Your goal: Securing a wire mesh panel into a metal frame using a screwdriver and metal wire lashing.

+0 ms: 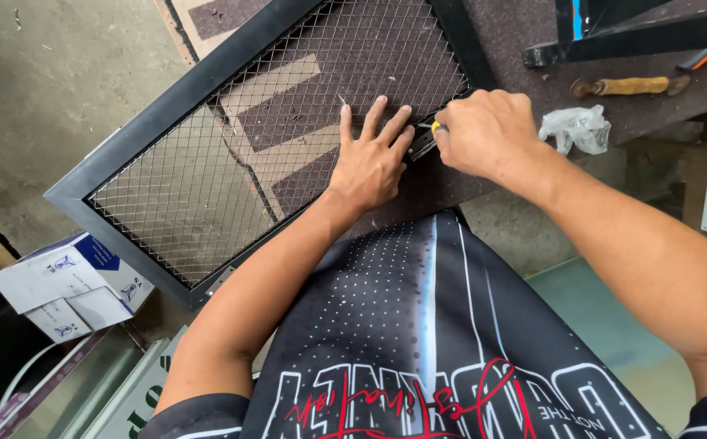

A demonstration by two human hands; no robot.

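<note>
Black steel frame [138,122] with wire mesh panel [231,154] lying flat on a dark brown tabletop [516,32], one corner jutting past the edge over the concrete floor [52,73]. Left hand [369,162] pressed palm-down on the mesh near the frame's near rail, fingers [376,115] spread apart and flat, gripping nothing. Right hand [483,130] just beside it, fingers curled together and clamped on a small tool [423,143] with a dark body and a yellow tip, its working end touching the mesh edge close to the left fingertips; exact kind of tool too hidden to tell. Beyond the right fingers, a crumpled clear plastic bag [577,128] on the tabletop, and farther out a wooden-handled tool [628,84] lying flat. Above that, a black metal bar [638,41] resting across the tabletop's far corner. Pale rectangular patches showing through the mesh beneath the left fingers. Well away from the left fingers, below the frame's overhanging corner, a white and blue cardboard box [69,280] on the floor. Nearest the camera, a black printed shirt [426,341] with white and red lettering, between both forearms.
</note>
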